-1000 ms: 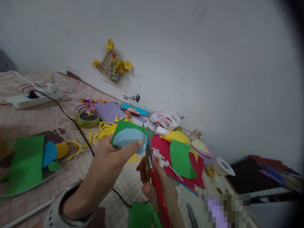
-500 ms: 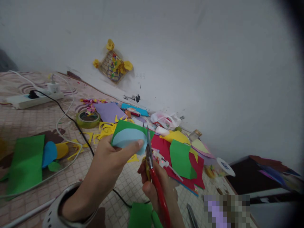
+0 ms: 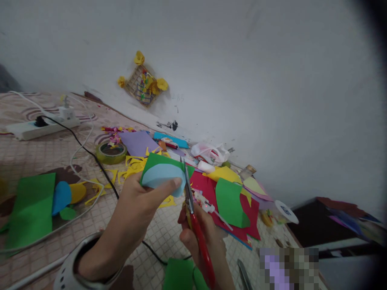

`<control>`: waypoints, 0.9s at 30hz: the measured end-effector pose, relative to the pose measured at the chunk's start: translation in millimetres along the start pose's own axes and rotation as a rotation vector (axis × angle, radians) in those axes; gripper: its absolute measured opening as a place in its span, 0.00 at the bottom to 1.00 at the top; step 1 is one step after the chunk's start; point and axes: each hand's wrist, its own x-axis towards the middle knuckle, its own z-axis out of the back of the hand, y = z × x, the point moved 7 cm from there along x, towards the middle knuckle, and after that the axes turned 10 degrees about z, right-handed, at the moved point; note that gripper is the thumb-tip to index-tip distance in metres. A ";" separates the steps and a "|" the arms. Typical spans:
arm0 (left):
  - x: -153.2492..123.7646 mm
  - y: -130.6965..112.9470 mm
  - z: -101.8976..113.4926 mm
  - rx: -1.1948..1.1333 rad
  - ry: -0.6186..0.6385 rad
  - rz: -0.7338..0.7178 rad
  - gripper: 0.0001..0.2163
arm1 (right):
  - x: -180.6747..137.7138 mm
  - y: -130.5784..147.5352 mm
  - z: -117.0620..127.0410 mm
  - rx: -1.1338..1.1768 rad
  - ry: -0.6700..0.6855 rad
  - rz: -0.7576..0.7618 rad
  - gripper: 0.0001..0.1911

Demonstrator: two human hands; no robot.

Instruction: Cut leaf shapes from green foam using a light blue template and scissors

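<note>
left hand [image 3: 136, 207] holds green paper [image 3: 157, 159], right hand [image 3: 215, 239] scissors [image 3: 197, 233].

Low on the pale wall [image 3: 256, 88], just right of the flowered hanging [image 3: 142, 85], I can make out faint digits [image 3: 178, 98], perhaps 285, the last uncertain. A white disc [image 3: 279, 206] carries a dark blue mark [image 3: 286, 210], too small to read.

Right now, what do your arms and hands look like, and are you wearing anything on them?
The left hand has no glove, and a pale grey strap with small dark holes loops round its wrist. The right hand has no glove either. No sleeve shows on either arm.
</note>
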 end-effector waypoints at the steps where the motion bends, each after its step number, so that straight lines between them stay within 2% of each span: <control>1: 0.0 0.2 -0.3 -0.002 0.004 -0.001 0.05 | 1.3 0.8 -0.4 0.006 0.009 -0.009 0.33; 8: -1.4 -0.2 0.5 0.002 0.030 0.004 0.06 | 1.2 0.2 1.1 0.124 0.053 -0.090 0.37; 17: -0.5 2.4 -3.2 0.103 0.104 0.039 0.05 | 0.8 7.9 10.4 0.083 0.148 -0.017 0.40; 27: -2.1 3.6 -1.2 0.119 0.071 0.054 0.04 | -1.5 3.3 7.6 0.008 0.174 0.000 0.40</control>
